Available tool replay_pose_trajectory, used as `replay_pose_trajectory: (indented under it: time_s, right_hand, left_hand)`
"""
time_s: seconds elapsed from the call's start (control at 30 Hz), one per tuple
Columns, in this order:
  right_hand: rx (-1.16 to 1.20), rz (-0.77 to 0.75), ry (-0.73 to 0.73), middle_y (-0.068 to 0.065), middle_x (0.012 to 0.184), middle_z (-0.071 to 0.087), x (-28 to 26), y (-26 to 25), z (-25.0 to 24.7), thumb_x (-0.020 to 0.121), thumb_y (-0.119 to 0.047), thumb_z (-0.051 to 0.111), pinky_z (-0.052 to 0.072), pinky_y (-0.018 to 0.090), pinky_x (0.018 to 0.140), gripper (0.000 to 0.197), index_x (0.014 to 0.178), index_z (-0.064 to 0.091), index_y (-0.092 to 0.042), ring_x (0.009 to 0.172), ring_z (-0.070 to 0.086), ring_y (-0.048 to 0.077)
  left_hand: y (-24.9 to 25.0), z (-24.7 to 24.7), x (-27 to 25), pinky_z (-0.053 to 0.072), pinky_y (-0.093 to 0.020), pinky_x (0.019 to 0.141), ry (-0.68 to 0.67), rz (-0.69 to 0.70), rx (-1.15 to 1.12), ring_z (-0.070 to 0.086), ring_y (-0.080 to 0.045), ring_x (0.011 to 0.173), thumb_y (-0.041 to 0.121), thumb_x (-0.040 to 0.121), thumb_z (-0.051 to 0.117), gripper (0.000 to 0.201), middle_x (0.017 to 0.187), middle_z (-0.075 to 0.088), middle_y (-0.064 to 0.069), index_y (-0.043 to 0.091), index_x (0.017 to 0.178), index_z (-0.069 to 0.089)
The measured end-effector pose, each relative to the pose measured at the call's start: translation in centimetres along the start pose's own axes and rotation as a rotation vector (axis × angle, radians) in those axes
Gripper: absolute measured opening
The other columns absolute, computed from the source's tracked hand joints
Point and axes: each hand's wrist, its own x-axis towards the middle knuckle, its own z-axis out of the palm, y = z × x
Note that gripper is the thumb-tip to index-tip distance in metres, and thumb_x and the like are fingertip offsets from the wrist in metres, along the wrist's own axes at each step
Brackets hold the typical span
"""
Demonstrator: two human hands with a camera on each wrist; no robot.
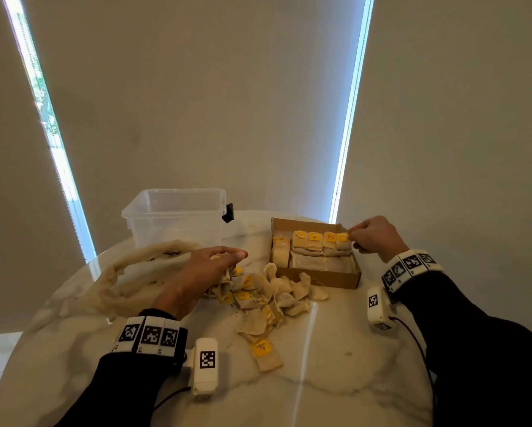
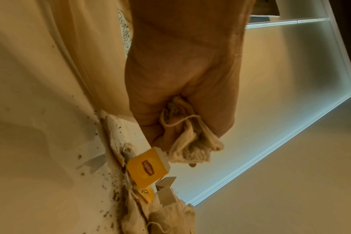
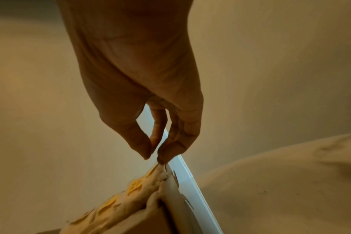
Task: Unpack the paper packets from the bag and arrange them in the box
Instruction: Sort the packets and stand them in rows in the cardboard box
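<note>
Left fingers (image 2: 148, 110) clenching packets (image 2: 190, 142)

Dim room; daylight glares through narrow gaps (image 1: 349, 118) beside the blinds (image 1: 196, 103), which bow at the edges. Both wrist views are yellowish, soft and grainy

Around the left hand (image 1: 210, 266), loose tea bags (image 1: 267, 300) crowd the table (image 1: 335, 365) on its right, the limp bag (image 1: 135, 272) lies on its left, and a clear tub (image 1: 175, 217) stands beyond. Bare marble lies open nearer the body. The right hand (image 1: 371, 237) works tight against the cardboard box (image 1: 320, 277) wall, filled rows just left of it.
</note>
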Motion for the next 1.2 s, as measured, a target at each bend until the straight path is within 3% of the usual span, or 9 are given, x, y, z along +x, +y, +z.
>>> replay_pose_trajectory:
  time_s: [0.17,0.3,0.43,0.67,0.77,0.87,0.97,1.1,1.2]
  right_hand:
    - [-0.170,-0.152,-0.157,0.000,0.108,0.067,-1.7,-2.0,1.4,0.095,-0.014,0.074,0.049,0.023,0.064,0.018,0.110,0.082,-0.020,0.094,0.064,0.018]
    - [-0.387,-0.136,-0.257,0.003,0.122,0.063,-2.2,-2.6,2.4,0.100,-0.020,0.070,0.050,0.028,0.083,0.027,0.123,0.079,-0.029,0.102,0.058,0.020]
    - [-0.452,-0.151,-0.267,0.005,0.129,0.067,-2.3,-2.5,2.5,0.101,-0.019,0.068,0.051,0.029,0.083,0.026,0.122,0.080,-0.028,0.099,0.058,0.019]
    - [-0.391,-0.139,-0.210,0.004,0.129,0.069,-2.2,-2.1,2.2,0.095,-0.022,0.076,0.058,0.035,0.094,0.017,0.110,0.082,-0.027,0.103,0.062,0.021]
    - [-0.370,-0.136,-0.205,0.002,0.119,0.070,-2.3,-2.4,2.1,0.096,-0.019,0.073,0.057,0.033,0.087,0.017,0.108,0.083,-0.026,0.100,0.064,0.020]
    - [-0.196,-0.227,-0.147,0.000,0.111,0.076,-3.5,-4.1,1.9,0.098,-0.019,0.069,0.053,0.025,0.071,0.018,0.108,0.082,-0.027,0.086,0.068,0.015]
    - [0.079,-0.316,-0.281,-0.009,0.106,0.076,-6.9,-7.5,3.3,0.100,-0.027,0.072,0.057,0.023,0.079,0.014,0.111,0.080,-0.030,0.092,0.070,0.010]
    - [0.186,-0.391,-0.603,-0.012,0.107,0.078,-12.0,-11.1,6.8,0.097,-0.047,0.074,0.063,0.028,0.078,0.030,0.125,0.074,-0.036,0.093,0.075,0.009]
    - [0.217,-0.433,-0.647,-0.011,0.104,0.079,-13.3,-11.7,9.2,0.095,-0.052,0.075,0.059,0.022,0.072,0.036,0.124,0.074,-0.032,0.089,0.076,0.004]
  left_hand:
    - [0.0,0.0,0.0,0.060,-0.030,0.081,0.004,0.008,0.002,0.074,-0.013,0.104,0.044,0.095,0.076,0.018,0.110,0.079,0.003,0.033,0.106,0.084]
    - [0.2,0.0,-0.1,0.057,-0.026,0.074,0.007,0.010,-0.005,0.074,-0.013,0.099,0.043,0.095,0.076,0.016,0.107,0.079,0.001,0.033,0.105,0.084]
    - [0.3,-0.1,-0.1,0.057,-0.024,0.073,0.003,0.019,-0.006,0.074,-0.013,0.098,0.043,0.096,0.076,0.017,0.106,0.078,0.000,0.032,0.106,0.084]
    - [-0.1,-0.3,0.3,0.056,-0.026,0.074,0.006,0.012,-0.012,0.072,-0.011,0.088,0.044,0.096,0.075,0.018,0.096,0.076,0.001,0.032,0.106,0.084]
    - [-0.2,-0.3,0.4,0.057,-0.024,0.071,0.015,0.026,0.001,0.071,-0.006,0.078,0.044,0.097,0.073,0.019,0.093,0.076,-0.001,0.031,0.104,0.084]
    - [0.2,0.0,0.4,0.053,-0.027,0.065,-0.015,-0.002,-0.075,0.065,-0.010,0.071,0.055,0.101,0.064,0.035,0.081,0.069,0.000,0.027,0.107,0.084]
    - [0.6,0.0,0.6,0.050,-0.027,0.058,-0.045,-0.059,-0.218,0.063,-0.012,0.068,0.068,0.102,0.050,0.057,0.079,0.066,0.001,0.022,0.114,0.081]
    - [0.9,-0.1,0.5,0.056,-0.037,0.074,0.009,-0.109,-0.320,0.071,-0.019,0.074,0.074,0.103,0.035,0.073,0.084,0.075,-0.006,0.014,0.114,0.076]
    - [1.0,0.1,0.1,0.057,-0.049,0.100,0.002,-0.122,-0.253,0.076,-0.027,0.104,0.077,0.102,0.026,0.076,0.102,0.082,-0.009,0.022,0.114,0.077]
